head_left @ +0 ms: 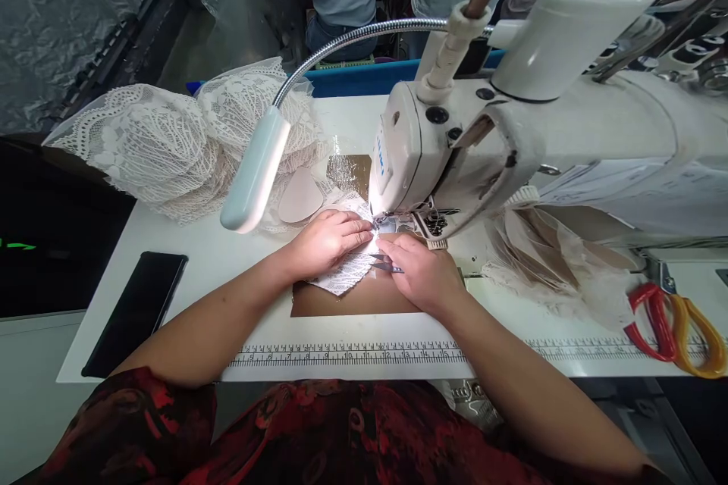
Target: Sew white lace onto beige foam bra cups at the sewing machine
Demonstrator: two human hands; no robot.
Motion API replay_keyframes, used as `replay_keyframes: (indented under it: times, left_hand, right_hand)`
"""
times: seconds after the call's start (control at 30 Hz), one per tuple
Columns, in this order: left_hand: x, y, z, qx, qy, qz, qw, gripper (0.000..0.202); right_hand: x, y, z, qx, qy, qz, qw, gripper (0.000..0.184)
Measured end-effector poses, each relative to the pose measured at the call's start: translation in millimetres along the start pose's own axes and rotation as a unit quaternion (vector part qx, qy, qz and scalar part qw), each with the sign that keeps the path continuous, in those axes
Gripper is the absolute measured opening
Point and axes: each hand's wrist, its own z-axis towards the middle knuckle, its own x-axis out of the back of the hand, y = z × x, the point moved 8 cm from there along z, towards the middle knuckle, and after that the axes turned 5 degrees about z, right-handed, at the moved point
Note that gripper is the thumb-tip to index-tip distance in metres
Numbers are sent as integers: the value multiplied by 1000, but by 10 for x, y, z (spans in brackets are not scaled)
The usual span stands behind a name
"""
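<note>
Left hand (333, 241), fingers together, lies flat on the lace panel (346, 274), left of the presser foot (376, 225); right hand (422, 270) grips thread snips (389, 267).

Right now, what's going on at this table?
A person sits at a sewing machine. The left hand is spread on a piece of white lace, close to where the needle works. The right hand holds small snips, their blades poking out toward the lace. A lamp hangs over the table. A big lace pile lies at the far left, and red-and-yellow-handled scissors lie near the right edge.
</note>
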Motion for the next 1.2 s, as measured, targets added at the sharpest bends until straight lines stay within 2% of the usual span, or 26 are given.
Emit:
replay_keyframes:
  times: [0.33, 0.47, 0.63, 0.73, 0.83, 0.93, 1.0, 1.07, 1.13, 1.2]
  left_hand:
    - [34, -141, 35, 34, 26, -7, 999, 33]
    - [38, -158, 20, 47, 29, 3, 999, 34]
    - [62, -99, 0, 64, 34, 17, 997, 35]
    - [70, 47, -41, 108, 2, 27, 994, 36]
    - [88, 335, -131, 134, -50, 24, 989, 33]
    - [176, 669, -238, 108, -71, -41, 991, 33]
    - [296, 775, -309, 92, -52, -118, 987, 36]
    - [463, 680, -374, 114, 2, -176, 978, 35]
    - [620, 407, -435, 164, 67, -182, 967, 31]
    - [702, 47, -482, 228, 102, -139, 958, 29]
  right_hand:
    - [-18, -12, 50, -29, -45, 11, 998, 54]
    - [4, -7, 57, -33, -33, 28, 998, 52]
    - [77, 9, 57, -45, 1, 83, 996, 39]
    - [117, 18, 35, -26, 28, 137, 990, 38]
    - [152, -3, 1, 17, 54, 191, 980, 36]
    - [174, -60, -34, 57, 60, 235, 968, 32]
    - [175, -87, -50, 66, 54, 248, 965, 30]
    - [181, -104, -65, 75, 50, 253, 963, 27]
    - [213, -141, -92, 99, 65, 251, 961, 27]
    - [264, -249, -147, 148, 90, 226, 959, 29]
